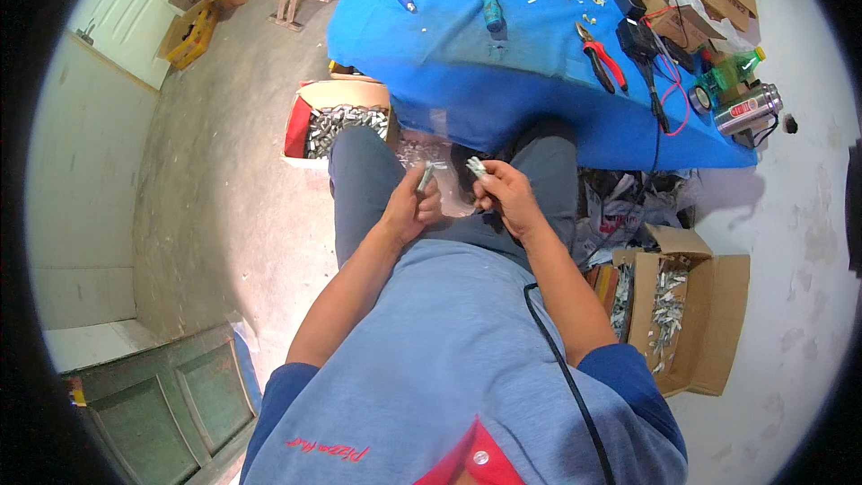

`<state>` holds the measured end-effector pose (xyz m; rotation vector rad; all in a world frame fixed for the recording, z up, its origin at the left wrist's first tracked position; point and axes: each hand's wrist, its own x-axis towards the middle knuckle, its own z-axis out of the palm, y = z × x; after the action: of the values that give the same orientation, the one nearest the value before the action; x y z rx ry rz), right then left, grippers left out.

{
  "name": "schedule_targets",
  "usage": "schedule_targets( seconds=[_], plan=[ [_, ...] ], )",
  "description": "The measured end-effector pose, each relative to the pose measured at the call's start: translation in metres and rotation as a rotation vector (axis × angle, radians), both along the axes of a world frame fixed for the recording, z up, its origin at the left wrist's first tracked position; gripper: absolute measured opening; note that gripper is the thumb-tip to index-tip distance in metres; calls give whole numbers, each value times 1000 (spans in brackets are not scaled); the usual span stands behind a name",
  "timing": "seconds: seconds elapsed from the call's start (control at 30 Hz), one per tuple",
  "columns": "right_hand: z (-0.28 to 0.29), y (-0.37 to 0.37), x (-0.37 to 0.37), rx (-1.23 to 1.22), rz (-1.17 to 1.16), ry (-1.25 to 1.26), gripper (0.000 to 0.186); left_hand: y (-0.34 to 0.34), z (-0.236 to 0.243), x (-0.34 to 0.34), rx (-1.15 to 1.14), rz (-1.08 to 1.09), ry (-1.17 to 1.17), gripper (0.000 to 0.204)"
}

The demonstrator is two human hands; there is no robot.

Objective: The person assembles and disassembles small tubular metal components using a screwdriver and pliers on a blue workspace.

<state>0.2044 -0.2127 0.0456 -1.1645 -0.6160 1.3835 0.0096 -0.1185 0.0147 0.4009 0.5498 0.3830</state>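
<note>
Over the lap, the left hand [411, 207] pinched one small metal piece [425, 177] and the right hand [505, 198] gripped another [475, 166] — apparently mid-assembly — needing careful alignment next.

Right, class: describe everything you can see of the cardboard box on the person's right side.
The cardboard box is brown corrugated card, standing open on the pale floor with its flaps folded outward. Inside lie heaps of small silvery metal pieces, in what look like two compartments. Neither hand touches it; crumpled wrapping lies just beyond it.
</note>
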Motion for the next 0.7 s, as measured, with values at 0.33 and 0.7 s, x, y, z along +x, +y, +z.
schedule_targets(
  seconds=[0.33,0.7],
  plan=[
    [-7,-286,239,-418,-1317,-962,31,-17,9,9,401,-143,173,44],
    [44,-98,85,-287,-448,-385,34,-32,28,11,633,-203,233,41]
  ],
)
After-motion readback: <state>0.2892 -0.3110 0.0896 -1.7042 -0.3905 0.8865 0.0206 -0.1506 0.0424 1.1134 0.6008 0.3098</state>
